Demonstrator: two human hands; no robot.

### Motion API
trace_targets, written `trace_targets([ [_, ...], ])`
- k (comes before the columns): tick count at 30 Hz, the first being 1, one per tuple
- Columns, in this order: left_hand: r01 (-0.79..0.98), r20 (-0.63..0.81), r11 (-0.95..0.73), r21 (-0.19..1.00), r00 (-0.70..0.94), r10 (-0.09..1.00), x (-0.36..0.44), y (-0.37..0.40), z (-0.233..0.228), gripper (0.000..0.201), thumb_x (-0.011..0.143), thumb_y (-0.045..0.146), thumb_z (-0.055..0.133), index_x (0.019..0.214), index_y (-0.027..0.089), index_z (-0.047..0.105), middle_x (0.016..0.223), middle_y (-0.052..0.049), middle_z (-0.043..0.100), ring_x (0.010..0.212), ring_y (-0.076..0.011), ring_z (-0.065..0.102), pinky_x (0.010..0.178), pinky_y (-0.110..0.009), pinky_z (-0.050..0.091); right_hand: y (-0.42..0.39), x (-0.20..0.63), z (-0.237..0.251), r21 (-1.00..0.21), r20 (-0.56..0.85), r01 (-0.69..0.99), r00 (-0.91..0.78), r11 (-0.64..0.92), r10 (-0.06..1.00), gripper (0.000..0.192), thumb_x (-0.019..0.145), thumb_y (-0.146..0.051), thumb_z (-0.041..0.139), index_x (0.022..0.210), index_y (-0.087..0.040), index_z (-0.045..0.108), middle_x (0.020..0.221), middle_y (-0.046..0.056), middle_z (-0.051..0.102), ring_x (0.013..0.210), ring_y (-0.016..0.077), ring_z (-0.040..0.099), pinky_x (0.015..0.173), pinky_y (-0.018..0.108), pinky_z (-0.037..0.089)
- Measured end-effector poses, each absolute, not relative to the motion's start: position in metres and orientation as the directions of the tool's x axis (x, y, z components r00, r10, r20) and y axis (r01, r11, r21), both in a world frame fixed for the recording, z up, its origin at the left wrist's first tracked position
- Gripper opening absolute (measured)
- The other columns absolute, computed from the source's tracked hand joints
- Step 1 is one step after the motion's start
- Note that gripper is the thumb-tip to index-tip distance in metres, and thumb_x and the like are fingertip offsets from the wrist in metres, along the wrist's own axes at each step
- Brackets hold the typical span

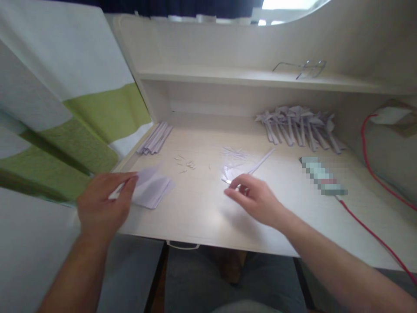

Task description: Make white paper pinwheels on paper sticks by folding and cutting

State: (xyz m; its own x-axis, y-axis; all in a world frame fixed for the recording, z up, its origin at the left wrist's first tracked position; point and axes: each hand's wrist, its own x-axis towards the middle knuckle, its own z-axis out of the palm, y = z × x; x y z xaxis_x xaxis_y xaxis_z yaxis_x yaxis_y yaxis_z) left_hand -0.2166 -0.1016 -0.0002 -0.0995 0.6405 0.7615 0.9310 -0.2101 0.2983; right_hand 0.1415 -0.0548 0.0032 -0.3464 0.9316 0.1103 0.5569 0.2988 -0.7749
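Note:
My left hand (106,202) pinches the edge of a thin white paper sheet (148,174), which is lifted at the left of the desk. Under and beside that sheet lies a small stack of white square papers (153,193). My right hand (252,195) is curled near the desk's middle, thumb and fingers drawn together. A small shiny metal piece (227,181) shows by its fingertips; the fingers hide the rest. Just beyond the hand lie a folded paper piece (230,170) and a thin paper stick (262,161).
Rolled paper sticks (155,138) lie at the back left, paper pinwheel-like pieces (298,124) at the back right. Thin paper slivers (234,153) and small scraps (190,165) dot the middle. A phone (322,176) with a red cable (371,232) lies right; glasses (309,69) rest on the shelf.

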Motion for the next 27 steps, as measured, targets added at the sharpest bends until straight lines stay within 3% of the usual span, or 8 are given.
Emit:
trace_targets([
  [2, 0.861, 0.845, -0.386, 0.331, -0.088, 0.528, -0.181, -0.113, -0.005, 0.02, 0.082, 0.012, 0.078, 0.099, 0.021, 0.08, 0.094, -0.002, 0.079, 0.083, -0.0187, 0.071, 0.084, -0.034, 0.056, -0.062, 0.108, 0.009, -0.972, -0.062, 0.224, -0.515, 0.065, 0.855, 0.041, 0.092, -0.059, 0.063, 0.082, -0.019, 0.067, 0.071, 0.003, 0.065, 0.063, 0.0158, 0.061, 0.06, 0.029, 0.048],
  [4, 0.691, 0.821, -0.563, 0.453, -0.078, 0.566, -0.143, -0.123, -0.012, 0.031, 0.081, 0.007, 0.076, 0.106, 0.025, 0.078, 0.098, -0.002, 0.077, 0.086, -0.019, 0.07, 0.079, -0.031, 0.056, -0.066, 0.084, 0.012, -0.988, -0.108, -0.022, -0.601, -0.152, 0.792, 0.047, 0.087, -0.065, 0.065, 0.077, -0.019, 0.061, 0.073, 0.003, 0.066, 0.06, 0.015, 0.062, 0.055, 0.028, 0.05],
  [6, 0.481, 0.715, -0.59, 0.648, -0.117, 0.689, -0.112, -0.13, -0.017, 0.029, 0.087, 0.008, 0.071, 0.107, 0.028, 0.077, 0.102, -0.002, 0.075, 0.091, -0.0185, 0.07, 0.082, -0.031, 0.056, -0.067, 0.072, 0.011, -0.951, -0.105, -0.175, -0.588, -0.254, 0.802, 0.051, 0.083, -0.067, 0.068, 0.073, -0.019, 0.057, 0.07, 0.001, 0.063, 0.057, 0.0142, 0.061, 0.051, 0.028, 0.051],
  [8, 0.229, 0.564, -0.545, 0.807, -0.024, 0.825, -0.091, -0.13, -0.018, 0.016, 0.094, 0.024, 0.069, 0.107, 0.028, 0.075, 0.108, -0.004, 0.073, 0.101, -0.0214, 0.068, 0.088, -0.033, 0.055, -0.067, 0.073, 0.009, -0.934, -0.105, -0.239, -0.524, -0.265, 0.845, 0.05, 0.079, -0.064, 0.073, 0.068, -0.02, 0.054, 0.063, -0.002, 0.058, 0.053, 0.0124, 0.058, 0.048, 0.025, 0.049],
  [10, 0.039, 0.432, -0.44, 0.897, 0.135, 0.892, -0.08, -0.126, -0.017, 0.029, 0.097, 0.049, 0.062, 0.103, 0.024, 0.075, 0.11, -0.008, 0.069, 0.106, -0.0264, 0.065, 0.093, -0.038, 0.052, -0.069, 0.08, 0.007, -0.942, -0.106, -0.237, -0.46, -0.237, 0.882, 0.049, 0.078, -0.061, 0.075, 0.064, -0.02, 0.053, 0.059, -0.004, 0.054, 0.05, 0.0107, 0.054, 0.047, 0.024, 0.047],
  [12, -0.046, 0.354, -0.353, 0.935, 0.218, 0.909, -0.075, -0.119, -0.014, 0.042, 0.098, 0.057, 0.054, 0.09, 0.021, 0.073, 0.1, -0.008, 0.068, 0.099, -0.0256, 0.064, 0.091, -0.038, 0.049, -0.071, 0.089, 0.004, -0.96, -0.098, -0.198, -0.433, -0.201, 0.896, 0.048, 0.079, -0.059, 0.075, 0.063, -0.02, 0.053, 0.057, -0.004, 0.055, 0.05, 0.0103, 0.054, 0.048, 0.023, 0.046],
  [16, 0.003, 0.256, -0.264, 0.965, 0.226, 0.94, -0.065, -0.107, -0.009, 0.033, 0.098, 0.044, 0.061, 0.076, 0.02, 0.069, 0.079, -0.002, 0.06, 0.079, -0.0181, 0.057, 0.076, -0.031, 0.044, -0.077, 0.101, 0.001, -0.988, -0.04, -0.121, -0.421, -0.1, 0.906, 0.044, 0.082, -0.055, 0.075, 0.066, -0.019, 0.056, 0.056, -0.003, 0.06, 0.051, 0.0106, 0.056, 0.052, 0.023, 0.045],
  [27, -0.138, 0.224, -0.188, 0.972, 0.331, 0.917, -0.059, -0.098, -0.019, 0.021, 0.092, 0.033, 0.069, 0.077, 0.019, 0.07, 0.08, 0.0, 0.06, 0.079, -0.0164, 0.055, 0.076, -0.03, 0.04, -0.078, 0.122, 0.002, -1.0, -0.005, -0.023, -0.459, -0.017, 0.888, 0.043, 0.089, -0.056, 0.07, 0.072, -0.017, 0.062, 0.066, 0.001, 0.063, 0.063, 0.0142, 0.058, 0.063, 0.028, 0.046],
])
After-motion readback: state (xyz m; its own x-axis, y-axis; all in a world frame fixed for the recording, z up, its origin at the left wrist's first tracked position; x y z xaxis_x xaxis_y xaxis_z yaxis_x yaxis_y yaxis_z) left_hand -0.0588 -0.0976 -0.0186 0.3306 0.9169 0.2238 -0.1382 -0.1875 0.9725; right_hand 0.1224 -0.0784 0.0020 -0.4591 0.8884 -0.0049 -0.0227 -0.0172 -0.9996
